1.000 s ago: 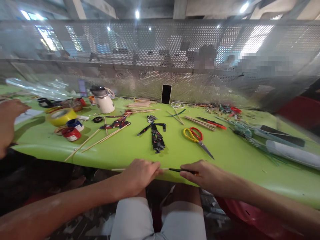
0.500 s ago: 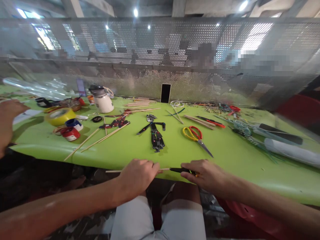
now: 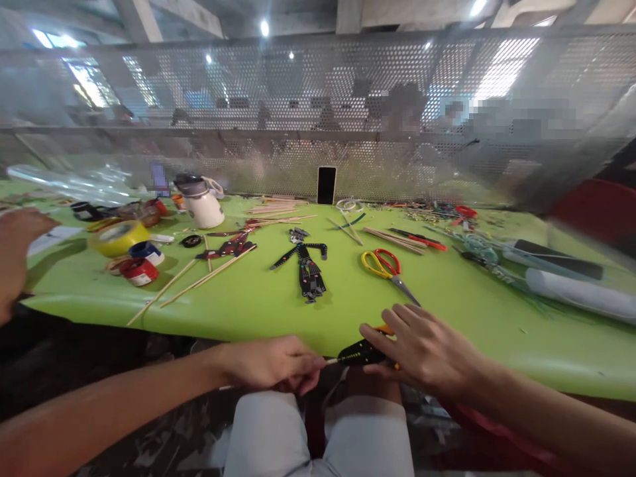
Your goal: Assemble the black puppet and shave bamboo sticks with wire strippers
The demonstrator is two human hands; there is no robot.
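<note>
My left hand is closed round a thin wooden stick, just past the front edge of the table and above my lap. The short end of the stick meets the tip of a black wire stripper with orange-yellow handles. My right hand is wrapped over those handles. Beyond both hands a flat black jointed puppet lies on the green tabletop. Scissors with yellow and red handles lie to its right, their blade tip close to my right hand.
Another person's hand reaches in at far left. Wooden sticks, a red puppet, paint pots, yellow tape and a white jug lie left. More sticks and a white roll lie right. A phone stands behind.
Both hands have come down and nearer my lap with the stick and wire stripper. The fingers of my right hand are spread wider on the handles, and more of the tool's black head shows.
</note>
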